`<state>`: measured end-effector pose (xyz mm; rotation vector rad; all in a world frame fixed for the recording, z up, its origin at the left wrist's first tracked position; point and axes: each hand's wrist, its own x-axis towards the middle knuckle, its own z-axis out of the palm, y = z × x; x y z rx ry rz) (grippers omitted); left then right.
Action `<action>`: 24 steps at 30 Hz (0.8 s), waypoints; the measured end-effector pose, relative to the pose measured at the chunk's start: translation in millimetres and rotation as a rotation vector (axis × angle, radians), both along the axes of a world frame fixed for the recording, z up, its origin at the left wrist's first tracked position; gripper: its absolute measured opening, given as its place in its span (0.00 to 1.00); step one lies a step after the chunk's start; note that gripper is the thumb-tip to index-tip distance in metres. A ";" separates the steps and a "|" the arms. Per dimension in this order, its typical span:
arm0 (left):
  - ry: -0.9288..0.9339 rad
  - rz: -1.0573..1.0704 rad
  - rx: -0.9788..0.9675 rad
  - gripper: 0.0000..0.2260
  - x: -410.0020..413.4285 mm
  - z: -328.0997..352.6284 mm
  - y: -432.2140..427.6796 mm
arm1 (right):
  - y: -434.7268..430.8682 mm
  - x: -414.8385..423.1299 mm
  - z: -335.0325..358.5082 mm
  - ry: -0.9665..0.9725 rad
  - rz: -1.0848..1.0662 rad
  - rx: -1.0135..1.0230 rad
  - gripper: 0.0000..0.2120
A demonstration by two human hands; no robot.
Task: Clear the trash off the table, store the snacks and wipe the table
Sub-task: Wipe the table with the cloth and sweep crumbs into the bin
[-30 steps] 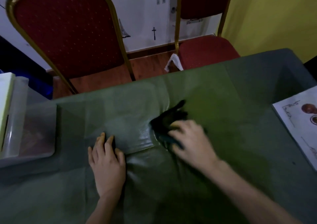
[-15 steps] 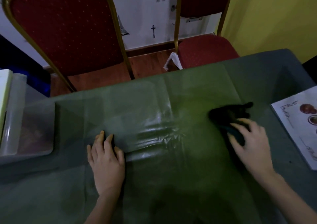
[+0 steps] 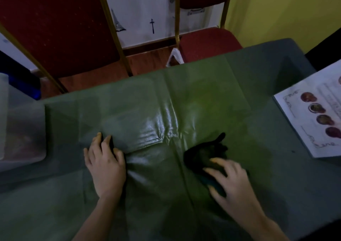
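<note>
The right hand (image 3: 233, 183), blurred, lies with fingers spread flat, pressing a dark rag (image 3: 203, 153) onto the green plastic table cover (image 3: 166, 96) just right of its shiny centre crease. The left hand (image 3: 105, 164) rests palm down on the cover, fingers straight, holding nothing. A clear plastic container (image 3: 24, 130) sits far left and a printed sheet (image 3: 311, 117) far right.

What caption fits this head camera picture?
Right hand wipes the green plastic tablecloth with a dark cloth while left hand rests flat on it.
</note>
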<state>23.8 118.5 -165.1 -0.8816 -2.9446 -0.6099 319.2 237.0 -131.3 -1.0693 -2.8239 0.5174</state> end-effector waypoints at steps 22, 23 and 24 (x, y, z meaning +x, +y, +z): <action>-0.125 -0.114 -0.051 0.17 -3.2 8.5 -8.4 | -106.4 31.6 23.8 -0.157 -0.383 -0.109 0.50; -0.178 -0.104 -0.086 0.18 -7.3 9.6 -6.7 | -101.9 28.7 23.9 -0.164 -0.414 -0.115 0.48; -0.229 -0.096 -0.128 0.19 -7.2 15.7 -4.8 | -101.8 29.5 28.3 -0.174 -0.444 -0.113 0.46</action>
